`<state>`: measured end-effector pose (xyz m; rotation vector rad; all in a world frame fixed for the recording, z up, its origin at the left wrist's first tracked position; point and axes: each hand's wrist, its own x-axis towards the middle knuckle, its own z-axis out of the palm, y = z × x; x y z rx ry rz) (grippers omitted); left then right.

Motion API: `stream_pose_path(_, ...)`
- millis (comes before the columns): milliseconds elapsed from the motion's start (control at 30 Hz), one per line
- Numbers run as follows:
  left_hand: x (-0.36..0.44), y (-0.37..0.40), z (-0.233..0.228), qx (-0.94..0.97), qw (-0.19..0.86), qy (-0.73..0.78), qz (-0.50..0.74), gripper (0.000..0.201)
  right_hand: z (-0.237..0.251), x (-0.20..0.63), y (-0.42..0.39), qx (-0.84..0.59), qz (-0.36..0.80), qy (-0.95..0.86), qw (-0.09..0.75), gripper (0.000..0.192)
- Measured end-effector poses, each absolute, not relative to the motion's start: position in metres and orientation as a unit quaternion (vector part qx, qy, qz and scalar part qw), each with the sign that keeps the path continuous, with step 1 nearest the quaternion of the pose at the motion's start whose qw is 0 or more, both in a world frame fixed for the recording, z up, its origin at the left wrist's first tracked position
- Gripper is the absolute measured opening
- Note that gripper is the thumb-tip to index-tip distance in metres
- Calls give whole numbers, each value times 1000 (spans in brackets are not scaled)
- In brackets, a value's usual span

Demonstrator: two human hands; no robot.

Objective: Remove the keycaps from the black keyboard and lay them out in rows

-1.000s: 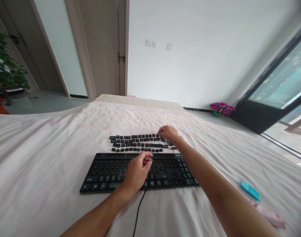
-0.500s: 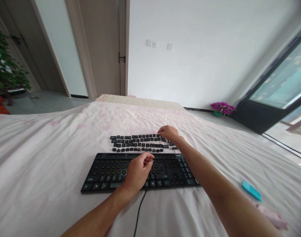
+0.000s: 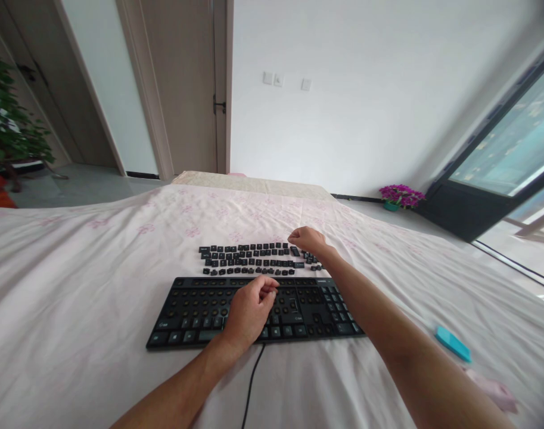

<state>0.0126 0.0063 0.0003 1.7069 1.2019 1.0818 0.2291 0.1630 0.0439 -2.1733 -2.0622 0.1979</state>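
Note:
A black keyboard [image 3: 195, 322] lies on the bed sheet; many of its keys are off, baring round key stems, while the bottom row and number pad still carry caps. Loose black keycaps [image 3: 254, 254] lie in several rows just behind it. Over the middle of the keyboard is my left hand [image 3: 251, 310], fingers curled together; whatever they hold, if anything, is hidden. My right hand [image 3: 308, 239] hovers at the right end of the farthest keycap row, fingertips pinched together. Nothing between those fingertips can be made out.
A black cable [image 3: 252, 381] runs from the keyboard toward me. To the right lies a turquoise flat object [image 3: 453, 344] beside a pink cloth [image 3: 493, 390]. The pale floral sheet [image 3: 97, 286] has folds. Beyond the bed are a door, a wall and potted flowers [image 3: 401, 196].
My right hand has shifted slightly right, away from the end of the farthest keycap row, uncovering the last cap there. My left hand stays in place.

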Motion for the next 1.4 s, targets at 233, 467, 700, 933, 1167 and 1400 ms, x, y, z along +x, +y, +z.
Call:
stream_pose_path(233,13,6,1,667,390,470,427,18,49,240,162,-706,90,-702,24,21)
stream_pose_path(467,12,6,1,669,386,472,424,18,45,241,164,-703,89,-705,13,22)
stream_pose_path(700,13,6,-1,669,386,472,425,18,44,243,171,-710,103,-696,28,17)
stream_pose_path(933,12,6,1,669,383,474,426,18,39,248,174,-723,114,-679,60,20)
stream_pose_path(1167,13,6,0,669,382,472,429,18,36,248,172,-727,116,-672,81,19)
stream_pose_path(1400,11,5,1,654,389,461,457,17,44,246,163,-737,101,-656,129,25)
